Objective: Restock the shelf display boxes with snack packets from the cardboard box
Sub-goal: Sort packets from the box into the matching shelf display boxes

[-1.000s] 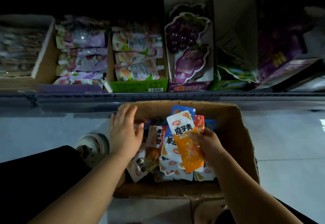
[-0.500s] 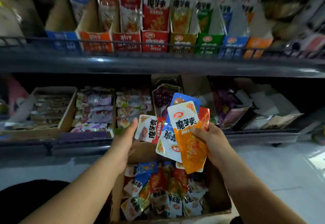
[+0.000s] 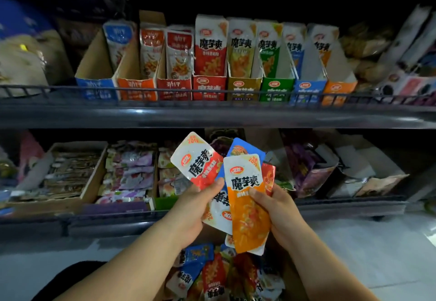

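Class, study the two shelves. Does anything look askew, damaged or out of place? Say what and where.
At the right end of the lower shelf, the purple box and pale boxes beside it lean over with flaps splayed, unlike the upright display boxes above.

The orange-and-white plastic snack packet (image 3: 247, 206) is proper glossy, smooth film catching the light. Same deal with the red-and-white plastic packet (image 3: 198, 162) beside it. The row of colourful printed card display boxes (image 3: 243, 85) up top has slightly shiny print on the fronts, but the inner side walls are raw matt brown. The dark metal shelf edge (image 3: 212, 114) looks smooth with a soft sheen, and a thin metal wire rail (image 3: 165, 90) runs above it. The brown cardboard tray (image 3: 92, 178) lower down is dull and rough-ish. The pale floor tiles (image 3: 377, 253) look smooth, semi-gloss.
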Motion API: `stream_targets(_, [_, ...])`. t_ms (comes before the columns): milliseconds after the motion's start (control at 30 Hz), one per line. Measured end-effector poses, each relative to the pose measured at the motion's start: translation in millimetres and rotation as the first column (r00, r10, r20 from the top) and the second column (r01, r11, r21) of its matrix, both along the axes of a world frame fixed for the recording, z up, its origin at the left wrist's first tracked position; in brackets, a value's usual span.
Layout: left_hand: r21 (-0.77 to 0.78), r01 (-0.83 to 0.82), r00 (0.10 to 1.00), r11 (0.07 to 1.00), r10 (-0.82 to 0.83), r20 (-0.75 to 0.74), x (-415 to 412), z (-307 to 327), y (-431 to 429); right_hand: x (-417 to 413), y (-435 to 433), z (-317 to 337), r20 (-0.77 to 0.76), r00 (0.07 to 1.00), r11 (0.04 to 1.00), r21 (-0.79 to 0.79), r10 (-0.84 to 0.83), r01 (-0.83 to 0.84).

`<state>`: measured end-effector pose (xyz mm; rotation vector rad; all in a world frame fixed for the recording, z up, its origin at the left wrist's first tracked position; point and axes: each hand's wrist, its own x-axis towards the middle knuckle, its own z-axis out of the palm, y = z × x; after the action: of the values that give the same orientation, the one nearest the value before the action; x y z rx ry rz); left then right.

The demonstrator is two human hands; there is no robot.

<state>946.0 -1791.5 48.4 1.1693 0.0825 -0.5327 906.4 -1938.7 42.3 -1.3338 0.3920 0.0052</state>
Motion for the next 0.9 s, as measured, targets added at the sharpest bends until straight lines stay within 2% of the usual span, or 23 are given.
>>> stream_targets(267, [0.125, -0.052, 0.982, 0.991, 0.028, 0.188, 13, 1, -10, 20, 10, -1, 0.091, 0.995, 0.999, 0.023, -0.047, 0.045])
stream_targets(367, [0.139, -0.072, 0.981, 0.988, 0.045, 0.189, 12, 0, -14, 29, 13, 1, 0.086, 0.992, 0.996, -0.008, -0.089, 0.09])
stream_targets(533, [0.18, -0.121, 0.972, 0.976, 0.08, 0.219, 9, 1, -15, 39, 22, 1, 0.05, 0.993, 0.973, -0.2, -0.109, 0.117])
stream_targets(700, [0.215, -0.196, 0.964, 0.957, 0.148, 0.221, 9, 7, -12, 38, 27, 4, 0.027, 0.993, 0.987, -0.113, -0.113, 0.116])
stream_targets(900, [0.181, -0.227, 0.963, 0.957, 0.194, 0.185, 9, 10, -6, 35, 20, 7, 0.03, 0.989, 0.971, -0.186, -0.147, 0.15])
